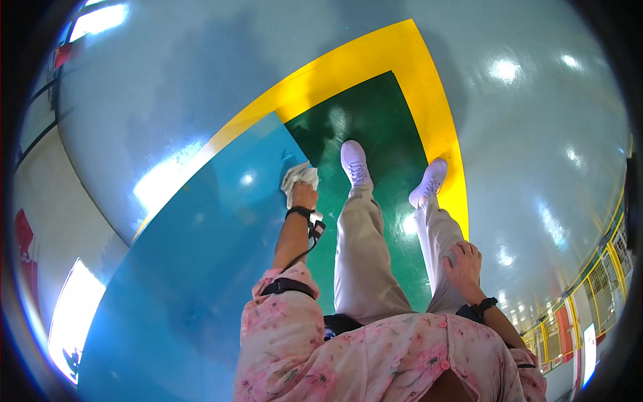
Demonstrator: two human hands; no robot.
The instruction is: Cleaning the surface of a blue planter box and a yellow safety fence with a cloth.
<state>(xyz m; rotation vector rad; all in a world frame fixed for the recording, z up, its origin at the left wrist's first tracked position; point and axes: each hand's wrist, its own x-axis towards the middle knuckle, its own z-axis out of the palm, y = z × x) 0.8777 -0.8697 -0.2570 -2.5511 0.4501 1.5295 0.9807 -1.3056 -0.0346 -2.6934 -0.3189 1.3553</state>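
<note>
My left hand (305,195) is closed round a crumpled white cloth (299,177). The cloth is at the far right edge of a smooth, glossy blue surface (201,248); whether it presses on that surface I cannot tell. A dark strap with a small device on a cord circles the left wrist. My right hand (463,266) lies on my right leg around the knee, fingers stretched out and nothing in them. It wears a dark wristband.
Under my white shoes is a green floor patch (375,110) bordered by a wide yellow band (435,100). Glossy grey floor (529,134) extends beyond it. Yellow railing (569,301) with mesh runs along the far right. A pale wall (70,194) stands at the left.
</note>
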